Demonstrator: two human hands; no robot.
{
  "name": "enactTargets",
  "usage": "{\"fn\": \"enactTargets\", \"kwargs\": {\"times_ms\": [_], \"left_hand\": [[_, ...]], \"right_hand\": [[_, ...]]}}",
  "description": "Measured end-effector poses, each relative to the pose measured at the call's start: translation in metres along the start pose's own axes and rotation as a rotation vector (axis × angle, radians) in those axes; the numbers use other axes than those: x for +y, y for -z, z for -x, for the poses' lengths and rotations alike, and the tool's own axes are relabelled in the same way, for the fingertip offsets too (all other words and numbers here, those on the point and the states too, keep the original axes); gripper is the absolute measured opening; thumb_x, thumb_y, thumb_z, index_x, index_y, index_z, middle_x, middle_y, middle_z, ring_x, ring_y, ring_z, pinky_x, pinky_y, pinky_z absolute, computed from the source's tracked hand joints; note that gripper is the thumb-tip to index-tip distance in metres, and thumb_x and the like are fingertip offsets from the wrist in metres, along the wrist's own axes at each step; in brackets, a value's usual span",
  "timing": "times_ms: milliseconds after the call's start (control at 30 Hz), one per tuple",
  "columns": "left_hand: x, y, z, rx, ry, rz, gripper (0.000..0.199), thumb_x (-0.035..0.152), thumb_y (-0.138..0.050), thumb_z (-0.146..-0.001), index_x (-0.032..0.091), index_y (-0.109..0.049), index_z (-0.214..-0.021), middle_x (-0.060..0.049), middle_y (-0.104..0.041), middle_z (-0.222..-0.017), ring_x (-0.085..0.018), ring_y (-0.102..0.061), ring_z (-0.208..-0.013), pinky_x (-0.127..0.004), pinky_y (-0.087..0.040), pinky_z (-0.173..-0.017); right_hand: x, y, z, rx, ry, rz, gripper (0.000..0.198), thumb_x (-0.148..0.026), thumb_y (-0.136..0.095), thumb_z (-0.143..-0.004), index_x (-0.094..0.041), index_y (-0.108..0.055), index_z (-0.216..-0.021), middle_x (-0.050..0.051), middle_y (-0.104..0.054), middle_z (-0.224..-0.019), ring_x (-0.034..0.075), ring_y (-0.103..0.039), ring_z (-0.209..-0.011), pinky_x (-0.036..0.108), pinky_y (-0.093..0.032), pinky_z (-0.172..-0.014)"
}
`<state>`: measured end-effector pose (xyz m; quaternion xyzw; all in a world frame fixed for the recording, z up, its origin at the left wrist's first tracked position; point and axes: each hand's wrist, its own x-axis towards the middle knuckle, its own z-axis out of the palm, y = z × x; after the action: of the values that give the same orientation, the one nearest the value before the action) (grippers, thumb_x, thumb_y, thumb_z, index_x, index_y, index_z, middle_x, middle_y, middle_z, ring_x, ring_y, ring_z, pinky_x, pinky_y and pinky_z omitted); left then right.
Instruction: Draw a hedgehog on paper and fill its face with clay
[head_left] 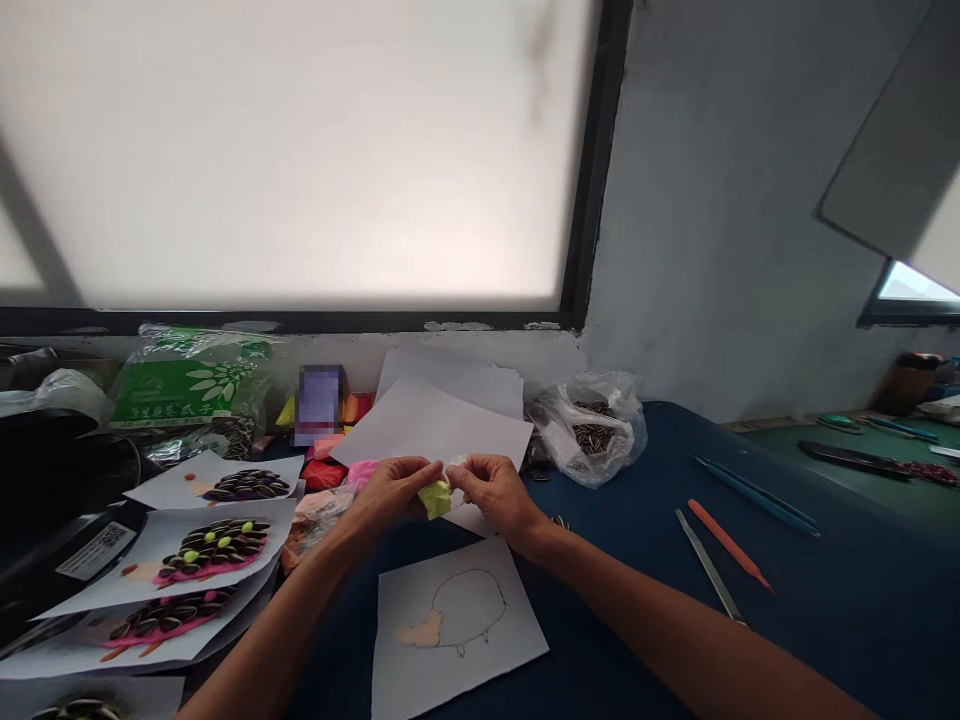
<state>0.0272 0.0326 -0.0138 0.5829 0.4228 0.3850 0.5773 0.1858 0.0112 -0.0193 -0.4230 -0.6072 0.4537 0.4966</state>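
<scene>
My left hand (pixel 397 487) is closed around a small yellow-green lump (pixel 435 500), which looks like soft clay in a thin wrapper. With thumb and fingers pinched, my right hand (pixel 491 490) grips a whitish, see-through bit of that wrapper at the lump's upper right. The two hands nearly touch above the table. Below them lies a sheet of white paper (pixel 517 640) with a pencil outline of a hedgehog-like animal. Its pointed head is filled with peach clay (pixel 422 632), while the body is bare line.
At left, finished hedgehog pictures (pixel 214 548) of seeds and clay overlap. Behind stand a green seed bag (pixel 176 390), bright clay packets (pixel 324 475), blank paper (pixel 427 420) and a plastic bag of seeds (pixel 592 430). Blue tweezers (pixel 754 495), an orange tool (pixel 727 545) and a metal blade (pixel 709 565) lie right.
</scene>
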Motion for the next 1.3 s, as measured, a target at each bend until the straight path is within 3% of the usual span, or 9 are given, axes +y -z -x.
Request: {"fn": "enactTargets", "kwargs": {"times_ms": [233,400,533,700,800,1133,1300], "left_hand": [[-0.004,0.002,-0.001,0.006,-0.012,0.017,0.044,0.055,-0.074,-0.060,0.016,-0.056,-0.068,0.002,-0.060,-0.061,-0.011,-0.057,-0.057,-0.022,-0.045,-0.055],[-0.001,0.000,0.000,0.067,0.009,-0.087,0.044,0.056,-0.074,-0.057,0.017,-0.057,-0.067,0.004,-0.057,-0.059,-0.011,-0.053,-0.054,-0.020,-0.041,-0.049],[0.001,0.004,-0.002,0.066,-0.030,-0.131,0.044,0.058,-0.073,-0.056,0.016,-0.061,-0.064,0.002,-0.057,-0.058,-0.010,-0.052,-0.054,-0.020,-0.040,-0.049],[-0.002,0.006,-0.004,0.088,-0.075,-0.123,0.044,0.058,-0.072,-0.059,0.015,-0.062,-0.062,0.003,-0.054,-0.055,-0.008,-0.043,-0.048,-0.020,-0.032,-0.046],[-0.003,0.003,-0.003,0.075,-0.063,-0.096,0.042,0.056,-0.072,-0.061,0.015,-0.062,-0.064,0.001,-0.057,-0.060,-0.009,-0.047,-0.052,-0.021,-0.034,-0.048],[0.000,0.002,0.002,0.041,-0.125,-0.108,0.041,0.055,-0.073,-0.062,0.015,-0.062,-0.061,0.002,-0.053,-0.059,-0.009,-0.043,-0.056,-0.022,-0.032,-0.053],[-0.002,0.002,0.001,0.029,-0.108,-0.102,0.042,0.056,-0.073,-0.062,0.015,-0.063,-0.061,0.002,-0.053,-0.059,-0.009,-0.040,-0.055,-0.022,-0.030,-0.053]], "right_hand": [[-0.003,-0.004,0.003,-0.109,-0.011,0.007,0.025,-0.036,-0.062,-0.077,-0.015,-0.064,-0.064,-0.002,-0.056,-0.063,0.012,-0.049,-0.062,0.025,-0.038,-0.064],[0.003,-0.001,0.002,-0.088,-0.049,0.005,0.010,-0.023,-0.062,-0.071,-0.015,-0.067,-0.068,-0.002,-0.060,-0.066,0.012,-0.052,-0.065,0.024,-0.039,-0.065],[0.006,0.002,-0.002,-0.088,-0.067,0.009,0.010,-0.016,-0.061,-0.069,-0.015,-0.070,-0.068,-0.002,-0.063,-0.066,0.012,-0.054,-0.066,0.025,-0.040,-0.068],[0.003,0.000,-0.001,-0.102,-0.083,-0.031,0.011,-0.023,-0.065,-0.070,-0.016,-0.073,-0.074,0.000,-0.068,-0.073,0.015,-0.058,-0.071,0.027,-0.043,-0.071],[0.003,-0.002,0.000,-0.127,-0.100,-0.075,0.018,-0.030,-0.070,-0.068,-0.016,-0.072,-0.079,0.001,-0.068,-0.075,0.016,-0.061,-0.074,0.028,-0.044,-0.072],[0.003,0.005,-0.001,-0.100,-0.121,-0.051,0.013,-0.022,-0.073,-0.063,-0.015,-0.062,-0.064,-0.003,-0.059,-0.065,0.010,-0.051,-0.063,0.024,-0.038,-0.063],[-0.001,0.007,-0.002,-0.152,-0.132,-0.057,0.013,-0.023,-0.073,-0.061,-0.015,-0.063,-0.063,-0.004,-0.058,-0.064,0.010,-0.051,-0.062,0.023,-0.038,-0.062]]}}
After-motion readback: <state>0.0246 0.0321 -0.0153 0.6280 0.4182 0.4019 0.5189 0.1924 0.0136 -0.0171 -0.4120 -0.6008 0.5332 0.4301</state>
